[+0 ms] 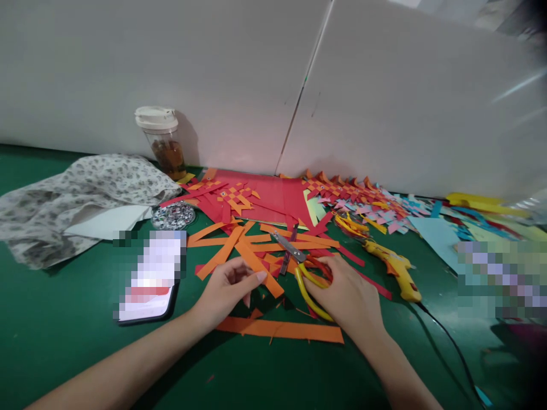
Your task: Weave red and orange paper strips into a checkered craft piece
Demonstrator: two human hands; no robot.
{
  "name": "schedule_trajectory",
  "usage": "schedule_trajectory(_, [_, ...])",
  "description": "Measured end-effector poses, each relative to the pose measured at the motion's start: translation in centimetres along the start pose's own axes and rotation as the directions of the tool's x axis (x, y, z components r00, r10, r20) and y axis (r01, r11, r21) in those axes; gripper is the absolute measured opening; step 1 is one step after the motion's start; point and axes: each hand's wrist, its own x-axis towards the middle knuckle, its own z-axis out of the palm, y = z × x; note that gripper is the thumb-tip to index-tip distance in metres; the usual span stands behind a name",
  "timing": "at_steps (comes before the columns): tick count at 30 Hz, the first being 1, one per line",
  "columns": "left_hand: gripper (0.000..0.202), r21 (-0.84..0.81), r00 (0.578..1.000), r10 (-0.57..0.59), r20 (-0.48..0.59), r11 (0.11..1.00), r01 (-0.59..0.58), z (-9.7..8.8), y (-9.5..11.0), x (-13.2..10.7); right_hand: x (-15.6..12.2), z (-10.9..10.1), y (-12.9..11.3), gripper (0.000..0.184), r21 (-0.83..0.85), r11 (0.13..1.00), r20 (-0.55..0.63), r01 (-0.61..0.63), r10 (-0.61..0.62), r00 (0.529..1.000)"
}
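My left hand (233,285) pinches an orange paper strip (256,265) that slants down toward its lower right end. In my right hand (346,290) is a pair of scissors (294,250) with red and yellow handles, the blades pointing up and left, close to the strip. Beneath and beyond both hands lie loose orange and red paper strips (222,250) in a heap. Nearer to me, a long orange strip (282,329) lies flat with thin offcuts on it. Woven orange and red paper fish (235,196) rest on red sheets (273,193) further back.
On the left are a phone (149,279), a patterned cloth (94,188) and a lidded cup (164,142) of brown liquid. A yellow glue gun (395,270) with a black cord (453,341) lies to the right. Woven paper pieces (342,191) line the white wall (213,85).
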Motion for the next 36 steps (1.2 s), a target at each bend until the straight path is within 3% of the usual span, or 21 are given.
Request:
schedule_trajectory(4, [0.026, 0.009, 1.0, -0.004, -0.028, 1.0, 0.004, 0.1, 0.0, 0.1, 0.2, 0.1, 0.6, 0.04, -0.016, 1.0, -0.122, 0.001, -0.003, 0.992])
schedule_trajectory(7, [0.027, 0.014, 1.0, -0.01, -0.029, 1.0, 0.01, 0.1, 0.0, 0.1, -0.2, -0.6, 0.0, 0.03, 0.153, 0.986, -0.252, 0.063, -0.023, 0.967])
schedule_trajectory(8, [0.027, 0.017, 1.0, -0.011, -0.026, 1.0, 0.012, 0.1, 0.1, 0.1, -0.4, -0.9, -0.4, 0.028, 0.278, 0.956, -0.23, 0.098, -0.033, 0.973])
schedule_trajectory(10, [0.026, 0.022, 1.0, -0.015, -0.019, 1.0, 0.015, 0.1, 0.1, 0.0, -0.8, -1.4, -1.4, 0.029, 0.548, 0.828, -0.023, 0.123, -0.132, 0.991])
schedule_trajectory(12, [0.025, 0.027, 1.0, -0.024, -0.007, 0.999, 0.024, 0.1, 0.3, 0.0, -1.3, -1.6, -2.4, 0.026, 0.677, 0.733, 0.157, 0.062, -0.226, 0.961])
schedule_trajectory(14, [0.025, 0.036, 1.0, -0.03, 0.004, 0.999, 0.03, 0.1, 0.4, 0.0, -1.5, -1.5, -3.2, 0.021, 0.731, 0.683, 0.231, 0.011, -0.263, 0.937])
schedule_trajectory(20, [0.023, 0.063, 0.999, -0.027, 0.024, 0.998, 0.025, 0.2, 0.9, -0.1, -1.6, -1.0, -3.6, 0.019, 0.793, 0.595, 0.313, -0.13, -0.214, 0.925])
schedule_trajectory(29, [0.022, 0.027, 0.998, -0.027, 0.051, 0.999, 0.026, 0.3, 0.9, -0.2, -1.6, -0.4, -3.4, 0.022, 0.832, 0.503, 0.387, -0.234, -0.223, 0.895])
schedule_trajectory(33, [0.024, -0.028, 0.989, -0.04, 0.145, 0.999, 0.044, 0.5, 0.3, -0.2, -2.0, 0.2, -3.9, 0.023, 0.867, 0.419, 0.368, -0.269, -0.173, 0.914])
schedule_trajectory(36, [0.024, -0.003, 0.981, -0.039, 0.188, 0.999, 0.04, 0.5, -0.1, -0.1, -2.2, 0.5, -4.2, 0.024, 0.873, 0.413, 0.343, -0.258, -0.144, 0.928])
